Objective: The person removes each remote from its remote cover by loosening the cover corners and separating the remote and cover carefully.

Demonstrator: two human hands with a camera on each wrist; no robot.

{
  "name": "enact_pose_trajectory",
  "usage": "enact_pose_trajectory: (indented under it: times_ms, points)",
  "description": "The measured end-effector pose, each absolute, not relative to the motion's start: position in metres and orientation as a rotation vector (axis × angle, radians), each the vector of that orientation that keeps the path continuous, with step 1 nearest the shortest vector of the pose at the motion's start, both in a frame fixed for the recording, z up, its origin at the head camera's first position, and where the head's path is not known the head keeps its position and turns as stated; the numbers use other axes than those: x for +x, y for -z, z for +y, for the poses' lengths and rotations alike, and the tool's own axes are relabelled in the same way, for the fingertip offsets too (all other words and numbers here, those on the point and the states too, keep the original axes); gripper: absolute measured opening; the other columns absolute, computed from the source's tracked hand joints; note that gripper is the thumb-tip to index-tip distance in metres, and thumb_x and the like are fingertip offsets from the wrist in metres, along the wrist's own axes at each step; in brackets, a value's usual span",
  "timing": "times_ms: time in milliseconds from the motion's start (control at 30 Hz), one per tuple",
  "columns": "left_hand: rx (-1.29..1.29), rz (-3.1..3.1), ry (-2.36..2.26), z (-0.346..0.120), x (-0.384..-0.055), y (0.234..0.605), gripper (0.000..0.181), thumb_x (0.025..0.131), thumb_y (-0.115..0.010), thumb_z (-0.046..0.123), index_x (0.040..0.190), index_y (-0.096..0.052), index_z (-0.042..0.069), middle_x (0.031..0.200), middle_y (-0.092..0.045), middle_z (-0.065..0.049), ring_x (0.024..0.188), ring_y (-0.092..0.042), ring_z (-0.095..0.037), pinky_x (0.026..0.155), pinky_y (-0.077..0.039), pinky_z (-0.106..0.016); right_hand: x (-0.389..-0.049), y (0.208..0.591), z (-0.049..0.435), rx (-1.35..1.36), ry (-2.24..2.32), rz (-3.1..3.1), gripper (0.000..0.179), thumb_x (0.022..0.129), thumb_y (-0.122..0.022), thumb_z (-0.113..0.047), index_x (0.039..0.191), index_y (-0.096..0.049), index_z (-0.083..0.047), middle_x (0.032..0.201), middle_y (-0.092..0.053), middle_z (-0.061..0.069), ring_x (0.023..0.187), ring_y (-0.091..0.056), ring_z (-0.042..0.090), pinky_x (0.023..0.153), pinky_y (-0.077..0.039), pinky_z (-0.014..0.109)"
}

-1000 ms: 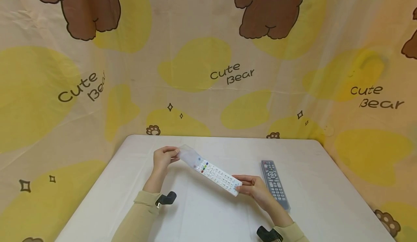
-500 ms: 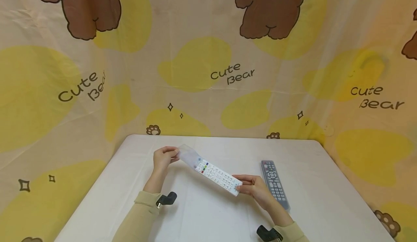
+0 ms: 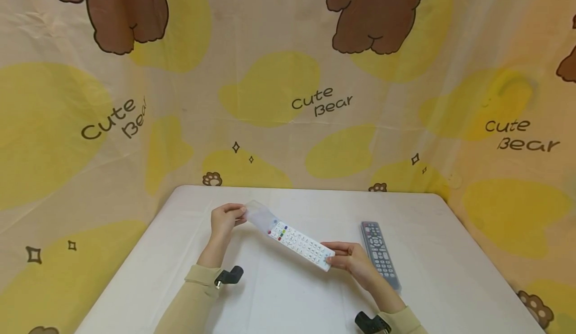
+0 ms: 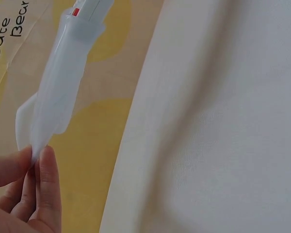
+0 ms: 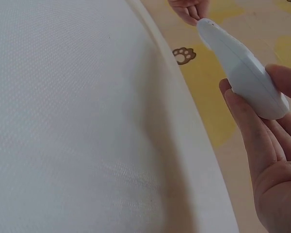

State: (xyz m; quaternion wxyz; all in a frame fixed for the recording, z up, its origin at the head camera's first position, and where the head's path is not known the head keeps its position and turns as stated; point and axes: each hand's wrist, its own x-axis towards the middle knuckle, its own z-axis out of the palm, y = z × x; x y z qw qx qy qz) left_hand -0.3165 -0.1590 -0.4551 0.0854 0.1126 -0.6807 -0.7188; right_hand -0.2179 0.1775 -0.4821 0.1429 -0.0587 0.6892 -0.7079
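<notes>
A white remote control [image 3: 303, 245] is held slanting above the table, its buttons facing up. My right hand [image 3: 357, 264] grips its lower right end, thumb on top and fingers beneath; the right wrist view shows the remote's smooth side [image 5: 252, 77] between them. Over the remote's upper left end sits a translucent plastic sleeve [image 3: 261, 216]. The sleeve's loose end is pinched between thumb and fingers of my left hand [image 3: 225, 220]. In the left wrist view the sleeve [image 4: 63, 77] hangs past the remote, with a red button visible at its mouth.
A grey remote control [image 3: 380, 254] lies on the white table [image 3: 279, 304], just right of my right hand. Patterned cloth [image 3: 270, 99] with bears hangs behind the table and at its sides. A black camera mount [image 3: 229, 275] sits on each wrist.
My left hand has shifted very slightly left with the sleeve's end. A red button at the sleeve's edge shows more plainly. My right hand stays almost still.
</notes>
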Motion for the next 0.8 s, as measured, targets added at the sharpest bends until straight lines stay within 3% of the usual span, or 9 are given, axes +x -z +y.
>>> enact_pose_trajectory:
  times_ms: [800]
  points:
    - [0.367,-2.038,2.123,-0.1570,-0.3204,0.4594,0.019,0.082,-0.068,-0.001,0.100,-0.067,-0.008,0.082,-0.065,-0.006,0.064,-0.064,-0.011,0.060,-0.058,-0.024,-0.2194,0.4881,0.1826,-0.223,2.103,1.907,0.051,0.080,-0.064,0.003,0.127,-0.049,0.014,0.115,-0.067,0.014,0.098,-0.067,0.016,0.084,-0.055,0.029]
